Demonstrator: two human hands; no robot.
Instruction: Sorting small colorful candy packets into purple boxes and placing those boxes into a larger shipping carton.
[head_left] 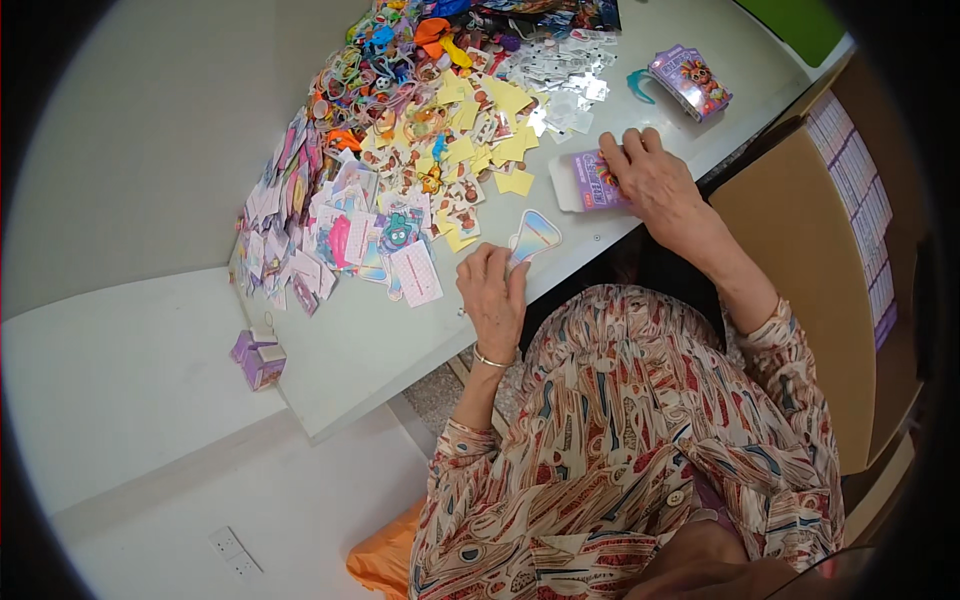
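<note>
My right hand (660, 185) is closed over a small purple cardboard box (590, 182) lying on the table near its front edge. The box's white end flap stands open on the left. My left hand (490, 300), with a bangle at the wrist, rests at the table's edge. Its thumb and forefinger meet the narrow lower end of a shiny, rainbow-edged die-cut card (537, 236). Just left of that hand lie a pink-patterned card (416, 273) and several other printed cards.
A heap of colourful trinkets (370, 80), yellow slips (500, 105) and clear packets (560, 70) covers the table's back left. Purple boxes (690, 82) and a teal curved piece (640, 86) lie far right. A large carton (800, 260) holding packed boxes stands at right; an opened purple box (260, 362) sits left.
</note>
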